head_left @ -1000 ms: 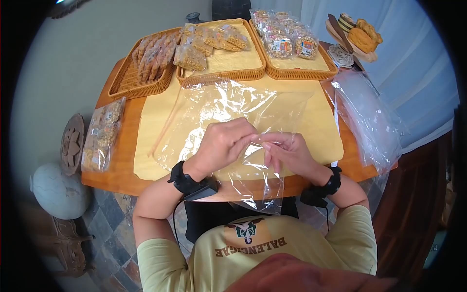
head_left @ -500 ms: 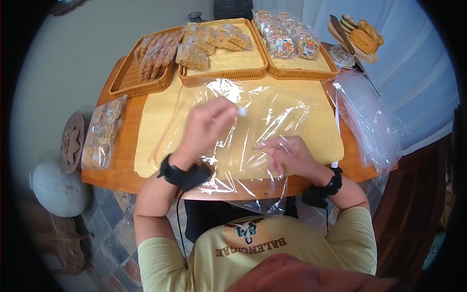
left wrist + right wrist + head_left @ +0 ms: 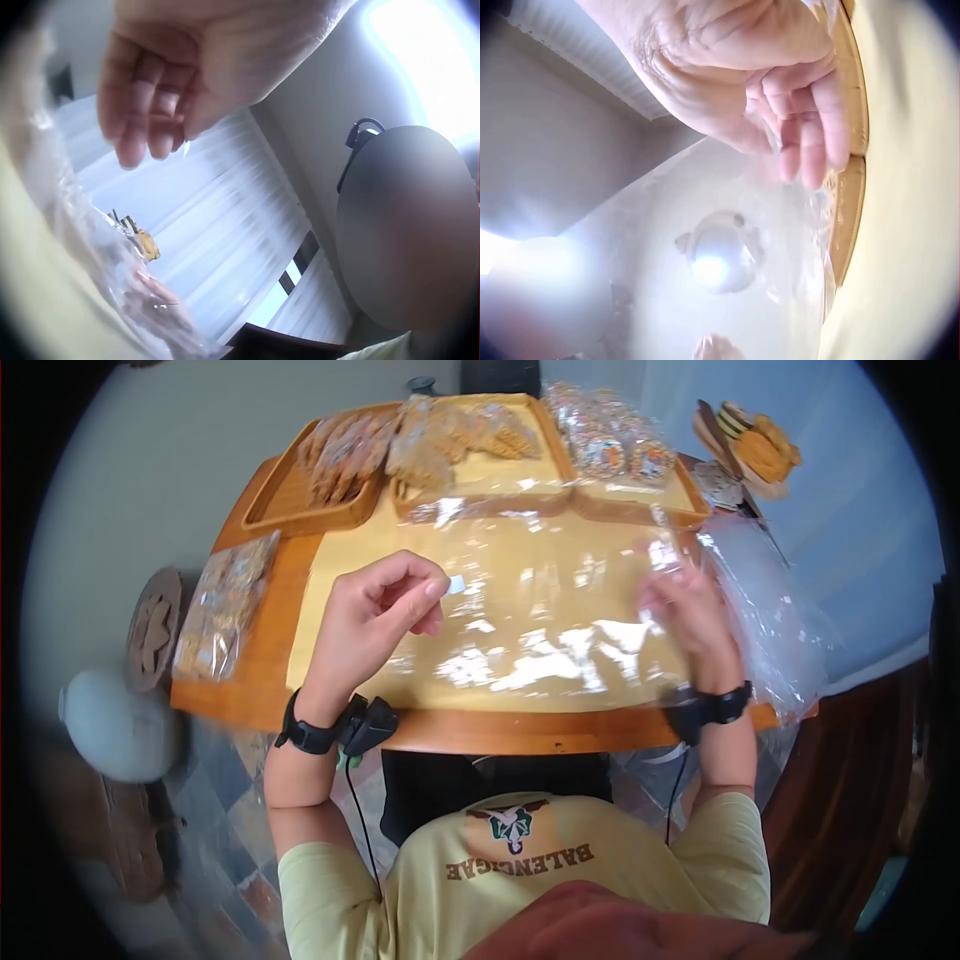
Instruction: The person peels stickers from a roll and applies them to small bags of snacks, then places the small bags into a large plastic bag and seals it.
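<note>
My left hand [image 3: 385, 610] is raised over the left part of the table, pinching a small white piece [image 3: 457, 584] between thumb and forefinger. In the left wrist view the same white piece [image 3: 187, 148] pokes out below the fingertips. A large clear plastic bag [image 3: 540, 660] spreads shiny across the middle, in front of the trays. My right hand [image 3: 695, 610], blurred, grips this bag near its right end. Seen from the right wrist, the hand [image 3: 780, 90] has its fingers curled on the clear film [image 3: 697, 187], which stretches away below it.
Yellow paper [image 3: 330, 590] covers the wooden table [image 3: 500, 732]. Along the back stand three wicker trays [image 3: 262, 510] of packaged snacks. A bag of snacks [image 3: 228, 605] lies at the left edge, a stack of clear bags [image 3: 765, 615] at the right.
My hands were together over the bag, then drew apart. The left hand moved left with the white piece; the right moved right and up, drawing the bag across from the table's front edge.
</note>
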A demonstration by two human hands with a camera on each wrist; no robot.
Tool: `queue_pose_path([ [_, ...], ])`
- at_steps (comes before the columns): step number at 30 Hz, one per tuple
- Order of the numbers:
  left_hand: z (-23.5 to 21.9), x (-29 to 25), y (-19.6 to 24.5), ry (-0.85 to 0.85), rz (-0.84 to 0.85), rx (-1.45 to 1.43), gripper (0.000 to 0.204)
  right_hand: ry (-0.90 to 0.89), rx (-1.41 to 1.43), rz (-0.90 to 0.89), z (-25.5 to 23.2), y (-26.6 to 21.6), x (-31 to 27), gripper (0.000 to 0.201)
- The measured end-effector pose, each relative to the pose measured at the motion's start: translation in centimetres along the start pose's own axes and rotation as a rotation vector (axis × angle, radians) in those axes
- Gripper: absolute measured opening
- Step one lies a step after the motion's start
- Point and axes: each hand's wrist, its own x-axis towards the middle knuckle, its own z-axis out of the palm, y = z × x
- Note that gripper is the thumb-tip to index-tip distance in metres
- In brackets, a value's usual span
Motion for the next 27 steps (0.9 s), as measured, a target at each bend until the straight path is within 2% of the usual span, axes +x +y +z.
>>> queue_pose_path([
  [4, -3.2, -4.7, -1.1, 0.139, -0.024, 0.165, 0.012, 0.105, -0.083, -0.055, -4.4, -2.1, -0.2, 0.050],
  [6, -5.0, -7.2, -2.2, 0.348, -0.103, 0.181, 0.018, 0.147, -0.197, -0.096, -6.4, -2.5, -0.6, 0.052],
  [7, -6.2, -8.5, -3.2, 0.377, -0.165, 0.211, 0.024, 0.188, -0.237, -0.127, -6.9, -2.7, -1.0, 0.053],
  [8, -6.9, -9.6, -3.8, 0.404, -0.169, 0.220, 0.024, 0.161, -0.232, -0.134, -7.0, -3.1, -1.5, 0.053],
  [10, -7.7, -11.7, -4.8, 0.550, -0.191, 0.344, 0.031, 0.202, -0.449, -0.180, -7.0, -4.2, -2.5, 0.051],
  [11, -8.3, -12.6, -5.5, 0.549, -0.204, 0.372, 0.039, 0.187, -0.447, -0.185, -6.1, -4.7, -3.3, 0.051],
  [13, -8.5, -13.3, -6.2, 0.584, -0.198, 0.378, 0.040, 0.251, -1.010, -0.472, -2.7, -5.5, -5.3, 0.044],
  [15, -8.5, -13.4, -6.1, 0.611, -0.187, 0.383, 0.041, 0.021, -1.010, -0.501, 2.1, -5.5, -7.4, 0.042],
  [17, -8.6, -12.4, -5.7, 0.624, -0.291, 0.274, 0.041, -0.323, -1.136, -0.684, 6.4, -4.6, -7.9, 0.047],
  [18, -8.8, -12.0, -5.6, 0.625, -0.287, 0.275, 0.041, -0.448, -1.092, -0.693, 8.2, -4.0, -7.7, 0.050],
  [19, -9.0, -11.7, -5.7, 0.554, -0.358, 0.138, 0.039, -0.571, -1.046, -0.700, 9.7, -3.2, -7.4, 0.053],
  [20, -9.1, -11.5, -5.8, 0.480, -0.427, 0.001, 0.036, -0.605, -1.039, -0.719, 10.7, -2.5, -7.2, 0.055],
  [21, -9.2, -11.4, -5.9, 0.478, -0.424, 0.002, 0.036, -0.640, -1.033, -0.737, 11.5, -1.9, -7.0, 0.057],
  [24, -9.4, -11.2, -6.3, 0.432, -0.365, -0.079, 0.032, -0.608, -1.043, -0.771, 12.7, -1.4, -6.4, 0.065],
  [27, -9.4, -10.8, -5.4, 0.438, -0.228, -0.243, 0.030, -0.594, -1.085, -0.811, 13.9, -1.6, -5.9, 0.071],
])
